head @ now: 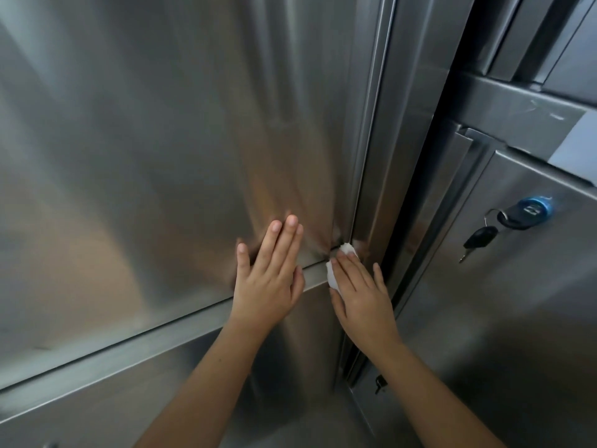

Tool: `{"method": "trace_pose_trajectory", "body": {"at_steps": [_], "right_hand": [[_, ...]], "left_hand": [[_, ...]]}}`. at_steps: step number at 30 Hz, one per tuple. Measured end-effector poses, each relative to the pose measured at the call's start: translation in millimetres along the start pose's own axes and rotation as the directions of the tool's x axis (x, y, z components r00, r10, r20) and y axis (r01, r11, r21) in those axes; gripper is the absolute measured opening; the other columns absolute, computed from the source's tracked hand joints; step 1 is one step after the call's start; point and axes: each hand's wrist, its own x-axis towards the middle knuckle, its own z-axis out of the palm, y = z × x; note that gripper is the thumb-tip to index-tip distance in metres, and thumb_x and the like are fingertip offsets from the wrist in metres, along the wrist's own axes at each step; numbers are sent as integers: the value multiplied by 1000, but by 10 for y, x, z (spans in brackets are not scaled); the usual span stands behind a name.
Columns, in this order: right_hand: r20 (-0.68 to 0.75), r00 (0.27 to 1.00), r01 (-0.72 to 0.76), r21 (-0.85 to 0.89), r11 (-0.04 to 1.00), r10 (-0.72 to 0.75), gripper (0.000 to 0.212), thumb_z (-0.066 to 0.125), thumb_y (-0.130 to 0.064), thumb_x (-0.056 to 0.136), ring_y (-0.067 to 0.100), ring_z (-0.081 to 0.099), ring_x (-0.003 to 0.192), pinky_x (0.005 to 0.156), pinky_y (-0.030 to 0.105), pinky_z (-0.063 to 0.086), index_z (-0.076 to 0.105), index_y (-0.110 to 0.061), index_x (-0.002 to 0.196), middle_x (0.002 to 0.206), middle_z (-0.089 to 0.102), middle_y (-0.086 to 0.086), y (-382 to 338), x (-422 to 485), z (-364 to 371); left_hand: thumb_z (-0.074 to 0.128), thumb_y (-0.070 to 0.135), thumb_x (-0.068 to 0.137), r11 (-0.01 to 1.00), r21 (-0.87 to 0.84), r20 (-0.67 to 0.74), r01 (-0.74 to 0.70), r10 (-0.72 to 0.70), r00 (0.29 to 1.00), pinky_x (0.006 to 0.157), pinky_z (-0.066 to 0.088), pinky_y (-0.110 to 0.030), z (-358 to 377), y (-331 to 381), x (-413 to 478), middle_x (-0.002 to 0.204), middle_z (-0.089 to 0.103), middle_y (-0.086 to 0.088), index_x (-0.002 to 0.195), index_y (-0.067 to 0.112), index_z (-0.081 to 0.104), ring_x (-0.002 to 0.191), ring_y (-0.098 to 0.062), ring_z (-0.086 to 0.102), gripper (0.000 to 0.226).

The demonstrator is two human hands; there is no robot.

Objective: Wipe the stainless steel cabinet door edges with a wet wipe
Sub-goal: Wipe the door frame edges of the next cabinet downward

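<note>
Big brushed stainless steel cabinet door (145, 140) fills most of the view, shut, with a horizontal steel rail (129, 344) under it and a long vertical steel edge strip (374, 156) down its right side. To the right is a neighbouring steel cabinet door (517, 302) with a blue-capped lock (534, 205) and black keys (479, 237) hanging from it.

Left hand (269, 279) lies flat on the big door just above its bottom edge, fingers straight and together, thumb spread out, holding nothing. Right hand (361, 292) has straight fingers pressing a small white crumpled wet wipe (332, 276) onto the door's lower right corner, where bottom edge meets vertical strip.

Progress: wiping under way at that corner. No wet streaks readable on the steel, so cannot tell which edges are done; likely the tall vertical strip above and the bottom edge to the left remain, plus the other doors.

No work surface in view. Room: only steel cabinetry, dim light, pale wall patch (575, 140) at far right.
</note>
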Motion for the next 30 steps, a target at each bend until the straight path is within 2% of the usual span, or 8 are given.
{"method": "trace_pose_trajectory", "body": {"at_steps": [5, 9, 13, 16, 20, 23, 27, 30], "right_hand": [[-33, 999, -25, 91, 996, 28, 46, 79, -5, 69, 28, 60, 112, 88, 44, 51, 66, 0, 112, 119, 63, 15, -10, 9, -31], [-38, 997, -63, 147, 987, 69, 44, 79, 3, 64, 30, 62, 108, 91, 41, 51, 67, 4, 107, 113, 65, 18, -46, 25, -62], [-74, 988, -123, 169, 978, 137, 40, 77, 10, 64, 32, 61, 106, 96, 39, 47, 67, 6, 103, 111, 64, 20, -146, -3, -107], [-87, 982, -151, 151, 977, 165, 41, 80, 12, 59, 30, 65, 96, 89, 33, 50, 69, 4, 98, 102, 66, 17, -235, -1, -187], [-145, 975, -155, 113, 981, 171, 36, 78, 15, 57, 29, 67, 84, 79, 30, 54, 70, 7, 90, 90, 67, 17, -347, 70, -310], [-243, 955, -152, 84, 985, 168, 15, 65, 4, 74, 29, 66, 83, 82, 27, 51, 69, 9, 89, 87, 66, 18, -432, 99, -436], [-314, 937, -164, -10, 986, 152, 18, 57, -2, 79, 27, 66, 84, 75, 29, 54, 69, 6, 90, 89, 67, 16, -531, 88, -656], [-377, 915, -174, -46, 984, 144, 22, 53, -6, 84, 25, 65, 86, 78, 27, 53, 69, 5, 94, 93, 67, 15, -592, 85, -871]], "left_hand": [[41, 32, 89, 999, -34, 19, 2, -1, 1000, 112, -6, -50, -6, 0, -2, 157, 3, -5, 145, 10, 28, 144, -20, 5, 61], [38, 29, 90, 995, -102, 29, -17, 20, 999, 113, -4, -50, 7, -4, -14, 157, 4, -6, 146, 9, 26, 144, -21, 7, 61], [39, 25, 90, 976, -215, 37, -30, 39, 999, 111, 5, -52, -6, -14, -43, 157, 7, -6, 147, 9, 23, 144, -20, 11, 62], [38, 23, 89, 952, -306, 29, -29, 40, 999, 109, 11, -53, -23, -32, -49, 156, 13, -6, 146, 9, 25, 143, -20, 15, 61], [36, 20, 87, 918, -396, -13, -34, 32, 999, 113, 0, -49, -27, -52, -43, 154, 18, -7, 144, 8, 29, 142, -21, 19, 58], [40, 17, 82, 851, -524, -31, -34, 21, 999, 114, 5, -48, -48, -52, -26, 155, 18, -8, 142, 7, 29, 142, -22, 17, 62], [41, 15, 79, 714, -700, -26, 4, -32, 999, 113, 8, -49, -150, 3, 76, 149, 26, -14, 138, 5, 33, 143, -23, 14, 61], [41, 12, 80, 581, -814, -52, 3, -78, 996, 113, 6, -49, -310, 70, 273, 147, 28, -18, 136, 3, 34, 143, -22, 11, 57]]}}
